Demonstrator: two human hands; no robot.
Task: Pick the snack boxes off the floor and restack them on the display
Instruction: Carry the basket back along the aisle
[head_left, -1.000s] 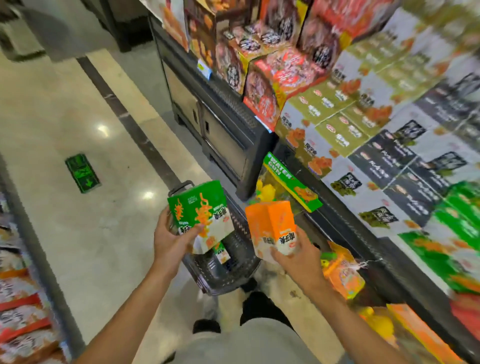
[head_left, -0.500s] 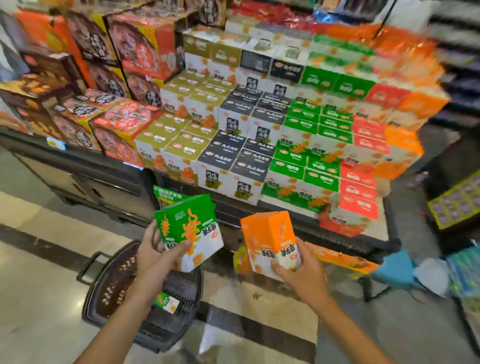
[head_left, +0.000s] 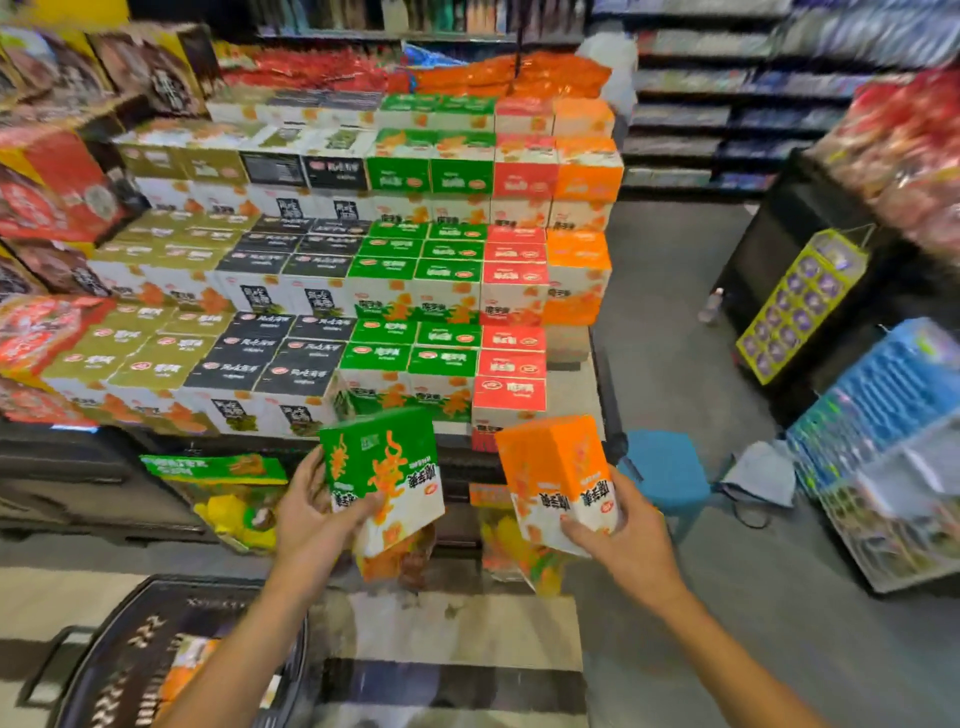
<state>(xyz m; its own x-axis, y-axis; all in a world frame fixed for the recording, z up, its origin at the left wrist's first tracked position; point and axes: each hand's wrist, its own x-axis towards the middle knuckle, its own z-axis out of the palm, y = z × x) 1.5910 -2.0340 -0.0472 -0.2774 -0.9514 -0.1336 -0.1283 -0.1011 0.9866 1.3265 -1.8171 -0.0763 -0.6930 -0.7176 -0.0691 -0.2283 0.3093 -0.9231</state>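
Basket (head_left: 130, 670) at bottom left, on the floor by the left arm; something orange and white sits inside, too blurred to name, could be another box

Left hand (head_left: 311, 519) holds the green box (head_left: 384, 467): fingers curled round its left side, thumb pressed across the white lower front. Box is upright, tilted slightly, printed face toward the camera, probably so the colour can be matched to a column

Right hand (head_left: 623, 540) holds the orange box (head_left: 558, 480) from below and the right, thumb on the white bottom part, fingers wrapped behind. Print reads upside down, so it likely needs flipping before it goes in

Both boxes are in the air, near each other but not touching, in front of the display's lower edge. One per hand = two placements per trip

Beyond them, yellow and orange bagged goods (head_left: 239, 514) hang or lean below the shelf edge

Display (head_left: 322, 291) is stepped tiers sorted by colour: olive, black, green, red, orange, left to right. Orange column at the right end looks short, with bare shelf (head_left: 569, 384) on the bottom tier. My read: orange goes there, green onto the green column just above the left hand

Blue stool (head_left: 665, 473) right of the display; far shelving blurred
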